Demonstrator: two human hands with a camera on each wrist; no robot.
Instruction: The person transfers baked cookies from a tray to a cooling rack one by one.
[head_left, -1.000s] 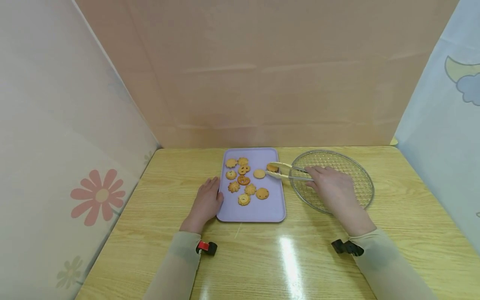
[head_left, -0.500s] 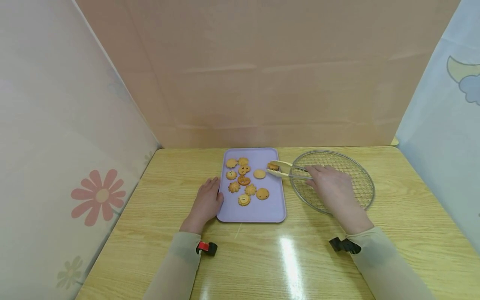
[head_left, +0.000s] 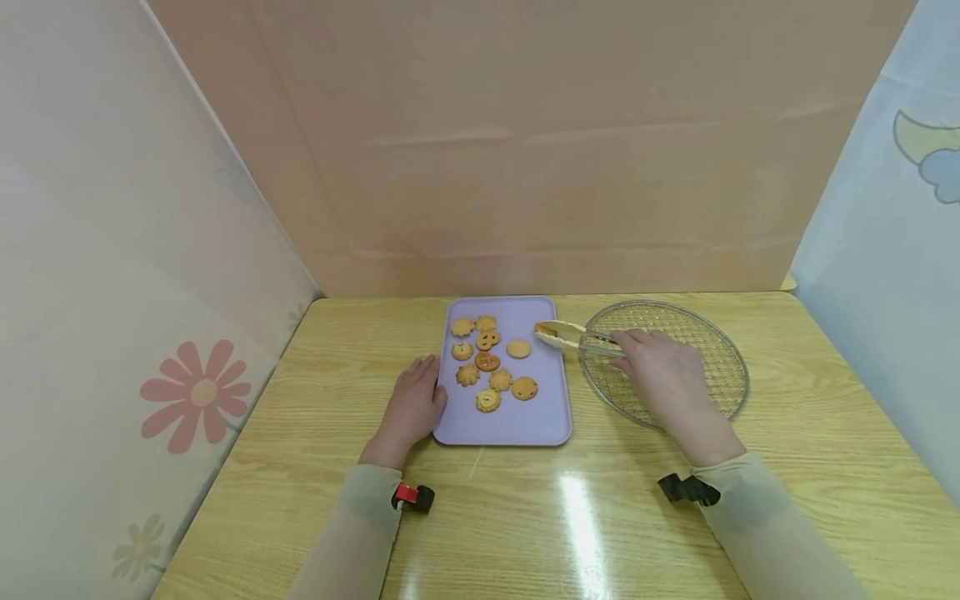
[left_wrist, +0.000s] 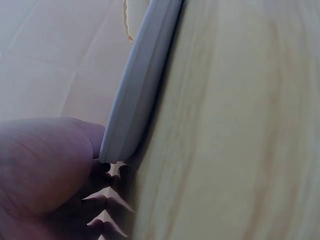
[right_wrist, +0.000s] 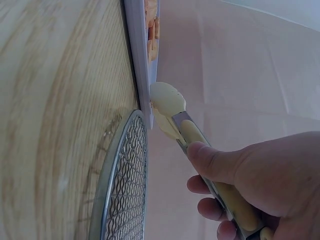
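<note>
My right hand point(head_left: 666, 371) holds a pair of tongs point(head_left: 573, 336) with cream tips and metal arms, its thumb along the handle in the right wrist view. The tips surround a browned cookie point(head_left: 545, 328) near the tray's right rim, partly hidden by them. The lilac tray point(head_left: 528, 425) carries several more cookies: a plain round cookie point(head_left: 518, 348), a pretzel-shaped cookie point(head_left: 487, 362), a flower-shaped cookie point(head_left: 501, 379) and others. My left hand point(head_left: 408, 404) rests at the tray's left edge. In the left wrist view, its thumb point(left_wrist: 95, 137) touches the rim and its fingertips meet the table.
A round wire mesh rack point(head_left: 720, 358) lies right of the tray, partly under my right hand. Both stand on a wooden table point(head_left: 495, 525). A brown backdrop point(head_left: 480, 167) rises behind the table, with pale walls on both sides.
The tongs' tips have drawn closer together around the browned cookie by the right rim. My left hand and the tray have stayed in place.
</note>
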